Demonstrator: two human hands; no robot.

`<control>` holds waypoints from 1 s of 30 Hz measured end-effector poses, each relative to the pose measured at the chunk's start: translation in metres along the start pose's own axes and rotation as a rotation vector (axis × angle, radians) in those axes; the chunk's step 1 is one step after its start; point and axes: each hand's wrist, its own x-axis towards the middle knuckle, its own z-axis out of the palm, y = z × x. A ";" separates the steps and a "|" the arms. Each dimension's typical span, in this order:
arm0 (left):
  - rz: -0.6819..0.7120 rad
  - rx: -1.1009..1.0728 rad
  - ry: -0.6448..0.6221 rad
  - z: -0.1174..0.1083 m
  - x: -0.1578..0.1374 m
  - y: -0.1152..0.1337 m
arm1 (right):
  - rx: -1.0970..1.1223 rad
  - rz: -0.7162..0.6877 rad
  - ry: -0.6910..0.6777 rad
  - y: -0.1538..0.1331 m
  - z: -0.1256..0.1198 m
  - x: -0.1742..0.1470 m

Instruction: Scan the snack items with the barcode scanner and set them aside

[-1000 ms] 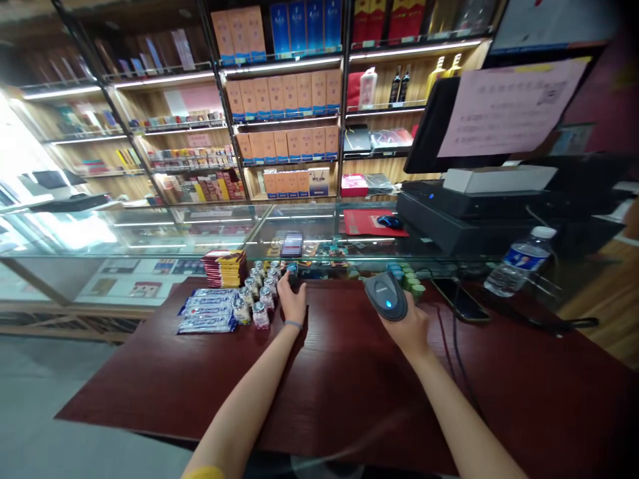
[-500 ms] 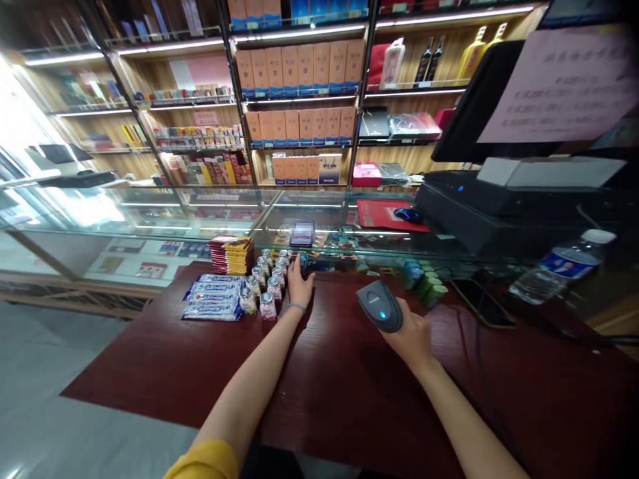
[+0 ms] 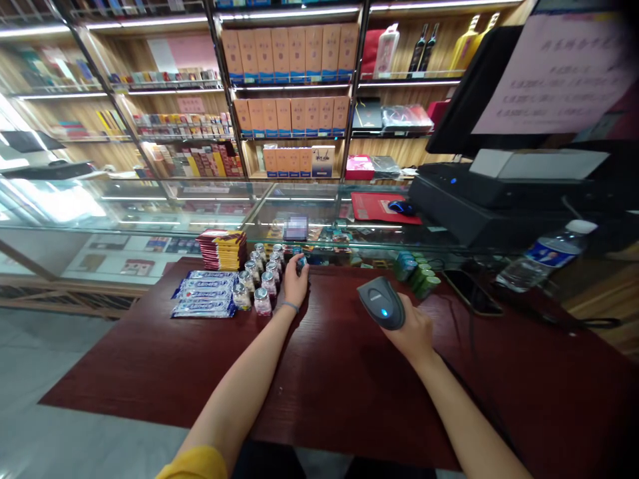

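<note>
My right hand (image 3: 412, 329) is wrapped around a dark grey barcode scanner (image 3: 382, 303), its blue light lit, above the middle of the dark red table. Farther forward, my left hand (image 3: 295, 283) has its thumb and fingers closed on a small blue item (image 3: 302, 262), mostly covered by the fingers. Just left of that hand stand two rows of small jars with silver lids (image 3: 263, 301). Beside the jars lie blue-and-white packets (image 3: 206, 295), with a stack of red and yellow packs (image 3: 222, 249) behind them.
Green and blue cylindrical packs (image 3: 426, 283) lie right of centre, near a phone (image 3: 473, 293) and a water bottle (image 3: 544, 256). A glass display counter (image 3: 219, 211) borders the table's far side. A monitor (image 3: 474, 86) and black cash-desk equipment (image 3: 459, 206) rise at the right.
My left thumb and fingers have closed in on the small blue item. The whole view has shifted slightly; the scanner stays in my right hand.
</note>
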 end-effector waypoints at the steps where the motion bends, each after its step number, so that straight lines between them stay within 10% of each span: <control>1: -0.053 -0.093 -0.050 0.001 -0.001 0.002 | -0.002 0.002 -0.016 0.002 -0.002 0.000; 9: -0.478 -0.645 -0.376 0.002 -0.006 0.016 | 0.046 -0.139 -0.337 0.002 -0.016 0.006; 30: -0.530 -0.656 -0.374 0.001 -0.004 0.013 | 0.088 -0.204 -0.512 -0.007 -0.025 0.012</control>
